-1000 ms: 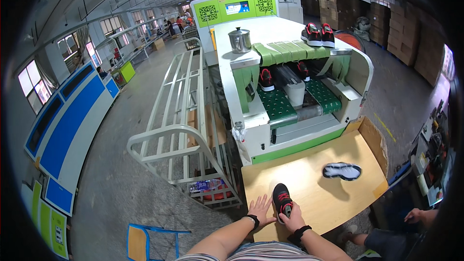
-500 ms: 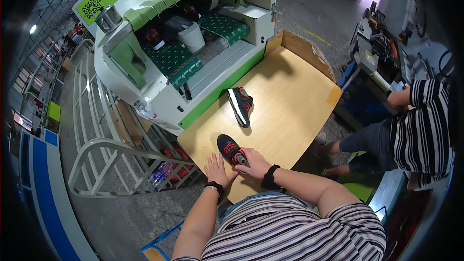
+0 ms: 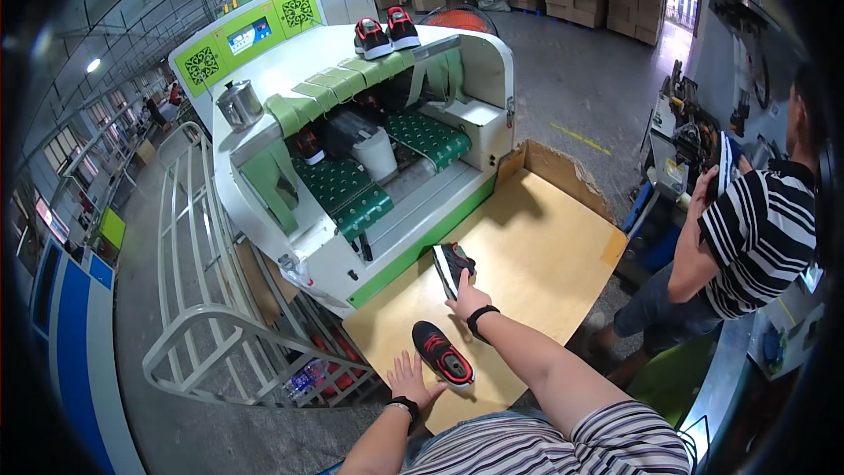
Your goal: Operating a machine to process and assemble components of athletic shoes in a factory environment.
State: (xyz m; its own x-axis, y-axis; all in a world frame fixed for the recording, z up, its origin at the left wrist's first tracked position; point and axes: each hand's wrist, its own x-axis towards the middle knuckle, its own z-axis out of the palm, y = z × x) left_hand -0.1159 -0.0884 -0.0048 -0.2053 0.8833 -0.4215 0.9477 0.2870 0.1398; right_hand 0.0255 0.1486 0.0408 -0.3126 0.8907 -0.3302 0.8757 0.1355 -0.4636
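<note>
Two black sneakers with red laces and white soles are on the wooden board [image 3: 549, 237]. The near sneaker [image 3: 437, 347] stands on its sole, toe pointing away from me. Beside it, my left hand [image 3: 409, 382] rests on the board with fingers spread, its thumb close to the shoe's side. My right hand [image 3: 469, 299] reaches out to the far sneaker [image 3: 447, 271], which lies tipped with its white sole facing left. The fingers and thumb of that hand close around its lower end, partly hiding it.
Behind the board is a white and green machine [image 3: 413, 233] with green dotted conveyor belts [image 3: 347, 193]. Another pair of sneakers [image 3: 387, 33] and a metal pot [image 3: 239, 105] sit on top. Metal railing [image 3: 202, 334] runs at left. At right a co-worker [image 3: 747, 246] holds a shoe.
My right hand has left the near sneaker and reached forward to the far one. My left hand stays flat beside the near shoe. The view has tilted upward, and the co-worker's arms are raised.
</note>
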